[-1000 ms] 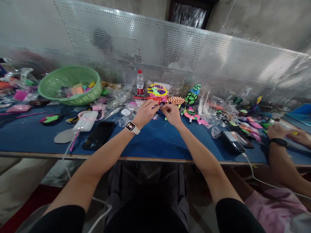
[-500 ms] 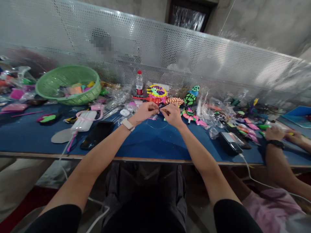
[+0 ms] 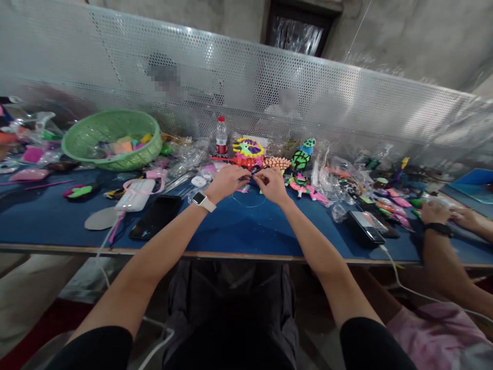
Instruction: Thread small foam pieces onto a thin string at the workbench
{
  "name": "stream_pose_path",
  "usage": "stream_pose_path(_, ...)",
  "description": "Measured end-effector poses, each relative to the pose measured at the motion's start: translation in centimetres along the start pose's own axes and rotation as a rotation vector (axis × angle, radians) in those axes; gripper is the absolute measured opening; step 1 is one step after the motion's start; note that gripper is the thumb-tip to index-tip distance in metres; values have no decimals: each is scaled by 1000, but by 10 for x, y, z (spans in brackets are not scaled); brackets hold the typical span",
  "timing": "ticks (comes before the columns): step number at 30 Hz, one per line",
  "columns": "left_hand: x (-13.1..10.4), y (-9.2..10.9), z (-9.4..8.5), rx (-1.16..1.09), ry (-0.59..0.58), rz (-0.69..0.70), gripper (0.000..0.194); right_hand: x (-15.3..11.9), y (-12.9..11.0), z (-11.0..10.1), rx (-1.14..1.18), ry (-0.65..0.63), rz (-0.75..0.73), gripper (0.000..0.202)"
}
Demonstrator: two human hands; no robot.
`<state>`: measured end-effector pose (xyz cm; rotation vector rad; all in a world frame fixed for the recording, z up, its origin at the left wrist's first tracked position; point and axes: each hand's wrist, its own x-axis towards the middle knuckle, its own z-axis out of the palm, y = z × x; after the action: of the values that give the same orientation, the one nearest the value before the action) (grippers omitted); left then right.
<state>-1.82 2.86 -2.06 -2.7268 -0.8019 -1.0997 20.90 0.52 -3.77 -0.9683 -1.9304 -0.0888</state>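
Observation:
Over the middle of the blue table [image 3: 239,226], my left hand [image 3: 230,181] and my right hand [image 3: 271,185] meet fingertip to fingertip. Both pinch at a small dark piece [image 3: 253,173] between them, too small to make out. A watch with a pale strap [image 3: 204,200] is on my left wrist. Just behind the hands stand a yellow and purple spiked figure [image 3: 248,147] and an orange bumpy piece [image 3: 278,162]. A green and black figure [image 3: 301,158] is behind my right hand, with a pink and green one [image 3: 302,186] beside it.
At left are a green basket [image 3: 113,139] of colored pieces, a white power bank [image 3: 136,195] and a black phone [image 3: 156,217]. A red-capped bottle [image 3: 221,135] stands behind. At right lie a dark device [image 3: 365,227], plastic bags and another person's hands [image 3: 437,211].
My left hand has rolled over, so its back and the watch face now show. The fingertips of both hands remain together at about the same place.

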Motion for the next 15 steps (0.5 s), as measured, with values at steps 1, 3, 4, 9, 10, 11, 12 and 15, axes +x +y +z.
stream_pose_path(1,-1,-2,1,76,-11,41,9,-1,0,1,-23,-10,-16,13)
stream_pose_path(3,-2,-4,2,186,-16,106,11,-1,0,4,-49,-29,-26,13)
stream_pose_path(4,-3,-5,1,226,-10,129,11,-2,0,4,-59,-33,-20,13)
stream_pose_path(9,-6,-3,0,354,27,197,21,-3,0,4,-90,-4,-36,19)
stream_pose_path(10,-6,-2,0,365,28,207,23,-3,0,4,-95,1,-59,20)
stream_pose_path(11,-6,-1,0,369,30,213,26,-4,0,4,-101,2,-86,21)
stream_pose_path(12,-5,-1,0,367,33,216,28,-4,0,4,-108,1,-110,21)
stream_pose_path(15,-5,-1,3,325,42,206,33,-5,0,5,-134,-20,-139,22)
